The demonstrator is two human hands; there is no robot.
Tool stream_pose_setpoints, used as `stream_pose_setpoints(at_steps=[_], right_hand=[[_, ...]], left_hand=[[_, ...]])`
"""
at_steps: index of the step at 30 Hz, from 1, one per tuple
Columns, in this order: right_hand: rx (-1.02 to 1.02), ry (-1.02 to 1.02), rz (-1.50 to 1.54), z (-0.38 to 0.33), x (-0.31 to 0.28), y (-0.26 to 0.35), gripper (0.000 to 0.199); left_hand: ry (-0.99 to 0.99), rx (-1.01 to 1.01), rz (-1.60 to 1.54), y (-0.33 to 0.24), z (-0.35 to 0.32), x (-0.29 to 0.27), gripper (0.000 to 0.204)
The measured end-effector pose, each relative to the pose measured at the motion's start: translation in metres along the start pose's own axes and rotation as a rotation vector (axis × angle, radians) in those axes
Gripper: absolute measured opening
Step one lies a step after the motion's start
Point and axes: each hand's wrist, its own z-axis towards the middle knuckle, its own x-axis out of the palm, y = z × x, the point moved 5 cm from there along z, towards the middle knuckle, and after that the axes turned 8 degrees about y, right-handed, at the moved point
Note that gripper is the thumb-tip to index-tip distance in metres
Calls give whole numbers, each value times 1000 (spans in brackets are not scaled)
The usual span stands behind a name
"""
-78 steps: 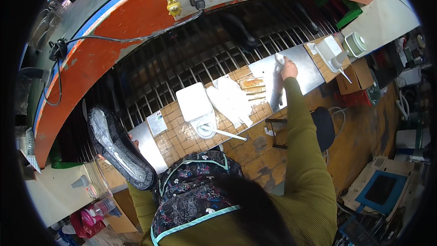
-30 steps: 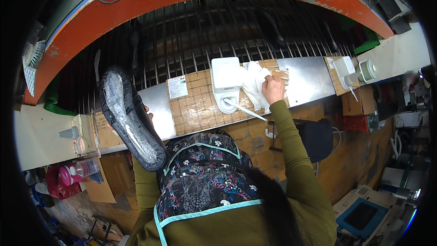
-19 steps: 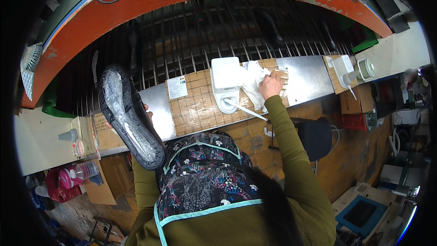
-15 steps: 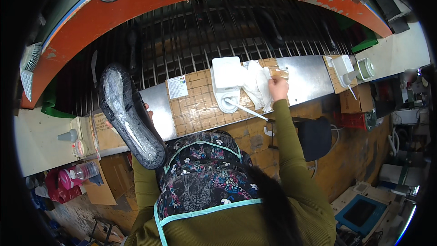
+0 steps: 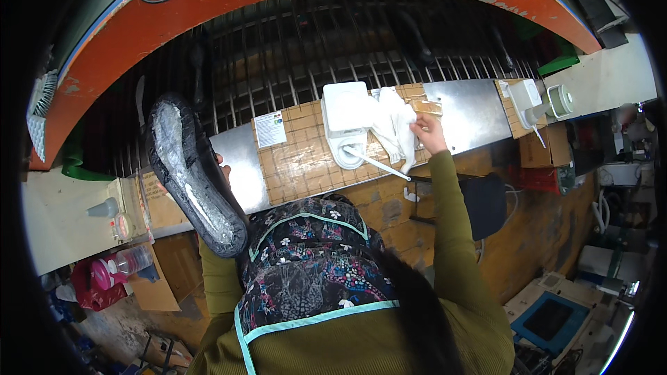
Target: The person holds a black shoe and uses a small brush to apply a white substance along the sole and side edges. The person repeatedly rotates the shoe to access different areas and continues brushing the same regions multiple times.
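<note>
My left hand grips a black shoe upper on the left, bottom side up. Its underside shows a shiny whitish middle within a dark gathered rim. Only a few fingertips come out past its edges; the rest of that hand is hidden beneath. Over the cardboard-covered bench my right hand has its fingers pinched at the edge of a crumpled white cloth glove. Close by the glove stands a white container with a white handle sticking out toward me. A small tan block lies just beyond my right fingers.
Behind the bench runs a rack of metal rods under an orange frame. Another white pot and a pale green cup stand far right. A dark stool is below the bench. Cups sit on the left counter.
My right hand has drawn slightly right and its fingers have come off the tan block, which now shows more. The glove has shifted and bunched. The shoe upper has moved a little left.
</note>
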Motion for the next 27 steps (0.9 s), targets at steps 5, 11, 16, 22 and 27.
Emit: stream_pose_setpoints(at_steps=[5,11,16,22,27], right_hand=[[-30,-252,-644,32,3,15,22],[28,-142,-805,57,9,35,28],[-59,-134,-564,59,2,26,16],[-287,-155,-562,43,7,26,12],[-201,-291,-565,36,6,35,9]], left_hand=[[52,28,-147,7,1,8,80],[78,92,-250,4,-2,4,109],[49,91,-243,4,-1,4,113],[32,70,-212,5,-3,0,107],[33,53,-198,6,1,-5,101]])
